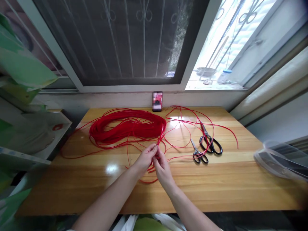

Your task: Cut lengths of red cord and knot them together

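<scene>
My left hand point(146, 157) and my right hand point(163, 167) meet near the middle of the table, both closed on red cord point(161, 136). The strands run up from my fingertips toward a large looped coil of the same cord point(127, 126) just beyond my hands. Several loose cord ends curl out below and beside my fingers. Exactly how the strands cross between my fingertips is hidden. To the right of my hands lie small scissors point(200, 156) with black handles, and larger black-handled scissors point(211, 145) beside them.
The wooden table point(216, 189) carries loose red strands on both sides. A phone point(157, 101) leans upright against the wall at the back. A clear plastic container point(279, 160) sits at the right edge. A white shelf point(60, 138) stands at the left; windows rise behind.
</scene>
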`<state>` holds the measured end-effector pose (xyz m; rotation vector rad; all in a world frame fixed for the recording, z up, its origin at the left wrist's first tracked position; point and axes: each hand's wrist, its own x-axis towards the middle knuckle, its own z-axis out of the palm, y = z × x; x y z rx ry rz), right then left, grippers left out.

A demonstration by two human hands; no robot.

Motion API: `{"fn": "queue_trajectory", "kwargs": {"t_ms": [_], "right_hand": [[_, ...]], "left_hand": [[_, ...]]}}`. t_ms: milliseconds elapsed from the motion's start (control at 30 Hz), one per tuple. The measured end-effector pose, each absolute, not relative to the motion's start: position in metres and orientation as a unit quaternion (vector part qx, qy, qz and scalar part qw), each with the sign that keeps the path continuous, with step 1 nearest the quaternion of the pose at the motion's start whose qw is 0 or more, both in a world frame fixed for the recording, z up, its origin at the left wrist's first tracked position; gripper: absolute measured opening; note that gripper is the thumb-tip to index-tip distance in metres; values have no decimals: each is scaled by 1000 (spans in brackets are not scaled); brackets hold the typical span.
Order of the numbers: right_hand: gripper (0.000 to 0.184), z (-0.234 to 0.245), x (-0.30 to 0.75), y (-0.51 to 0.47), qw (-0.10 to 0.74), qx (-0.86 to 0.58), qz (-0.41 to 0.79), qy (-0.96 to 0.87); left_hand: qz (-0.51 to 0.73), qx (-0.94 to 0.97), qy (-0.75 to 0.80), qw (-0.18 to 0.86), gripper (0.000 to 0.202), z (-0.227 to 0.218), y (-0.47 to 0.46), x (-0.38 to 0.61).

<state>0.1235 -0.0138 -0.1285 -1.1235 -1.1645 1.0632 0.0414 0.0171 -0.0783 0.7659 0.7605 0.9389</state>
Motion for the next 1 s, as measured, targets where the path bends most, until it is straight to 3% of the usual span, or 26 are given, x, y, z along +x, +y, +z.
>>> {"fn": "queue_trajectory", "kwargs": {"t_ms": [300,567,767,1000], "right_hand": [[36,-119,126,-16,546,-469,514,-467],[46,-120,117,-21,562,-397,682,-248],[36,-123,114,-21,607,-400,643,-239],[43,-107,118,-24,543,-427,646,-323]], "left_hand": [[405,410,360,734,27,-78,20,35],[383,395,389,739,31,-78,20,32],[354,422,405,730,31,-79,19,34],[428,487,418,636,26,-62,28,31]]}}
